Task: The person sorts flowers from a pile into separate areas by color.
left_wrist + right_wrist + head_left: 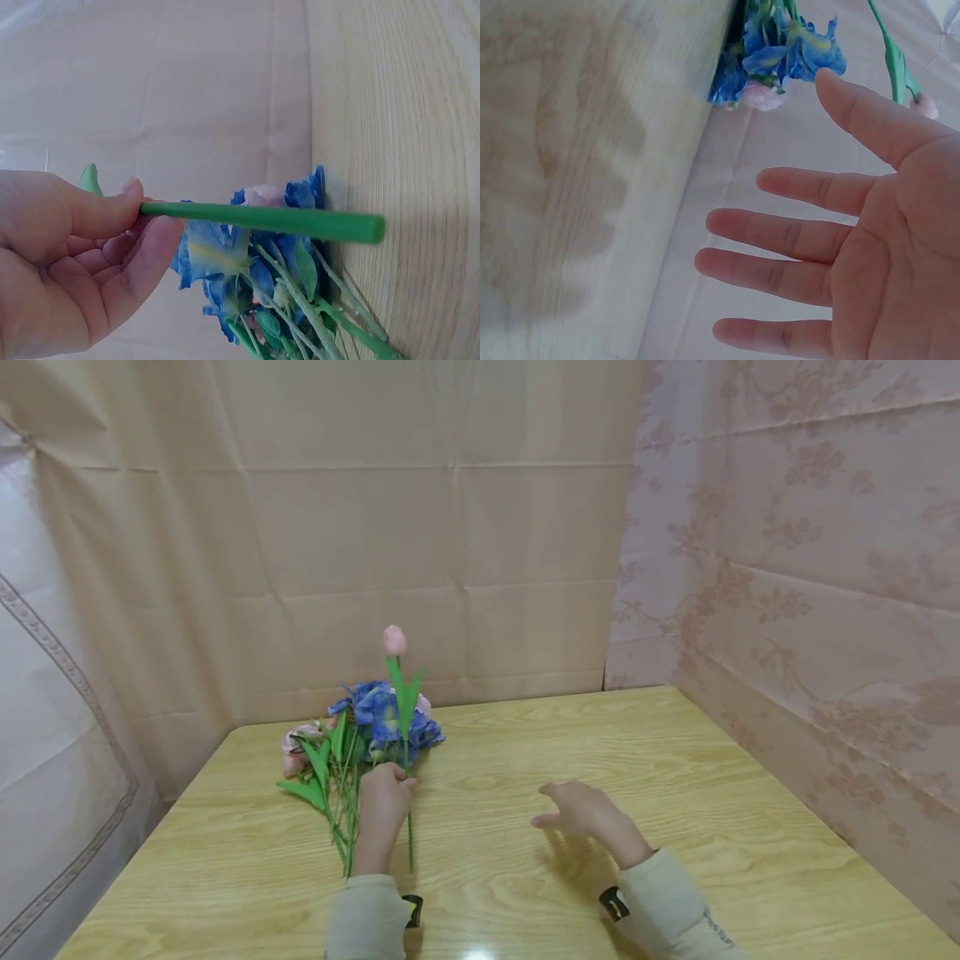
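Observation:
My left hand (385,806) pinches the green stem (262,219) of a pink tulip (395,641) between thumb and fingers. The tulip stands upright with its bloom high and two green leaves below it. Behind and left of that hand lies a bunch of artificial flowers (372,704), with blue and pink blooms and green stems. In the left wrist view the tulip's bloom is out of sight. Over the right part of the table my right hand (585,810) holds nothing. Its fingers (780,271) are straight and spread in the right wrist view.
The wooden table (510,893) has its far edge against a beige curtain (450,543). A pink flowered cloth (810,568) hangs along the right side, and a white cloth (52,710) hangs at the left. Dark straps show at both wrists.

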{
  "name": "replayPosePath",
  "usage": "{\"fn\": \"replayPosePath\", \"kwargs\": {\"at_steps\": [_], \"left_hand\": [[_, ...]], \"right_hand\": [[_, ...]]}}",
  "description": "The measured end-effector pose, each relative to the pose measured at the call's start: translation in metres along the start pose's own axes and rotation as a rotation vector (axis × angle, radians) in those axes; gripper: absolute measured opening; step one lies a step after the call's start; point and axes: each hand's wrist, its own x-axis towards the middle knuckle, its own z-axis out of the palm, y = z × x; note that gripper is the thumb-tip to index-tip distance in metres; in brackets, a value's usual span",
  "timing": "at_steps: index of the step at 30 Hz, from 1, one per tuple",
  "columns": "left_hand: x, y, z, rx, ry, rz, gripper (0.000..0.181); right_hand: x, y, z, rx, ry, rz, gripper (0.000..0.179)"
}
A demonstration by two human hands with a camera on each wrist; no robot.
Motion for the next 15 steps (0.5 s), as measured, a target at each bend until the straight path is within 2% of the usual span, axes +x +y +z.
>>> {"fn": "replayPosePath", "kwargs": {"at_steps": [5,8,15], "left_hand": [[-0.004,0.008,0.004,-0.018,-0.002,0.026,0.016],[-0.006,0.014,0.008,-0.066,-0.01,0.049,0.014],[-0.013,0.026,0.023,-0.121,-0.02,0.124,0.011]], "right_hand": [[0.001,-0.001,0.005,0.047,0.011,-0.033,0.05],[0.002,-0.002,0.007,0.071,0.03,-0.068,0.048],[0.006,-0.008,0.011,0.198,0.07,-0.229,0.041]]}}
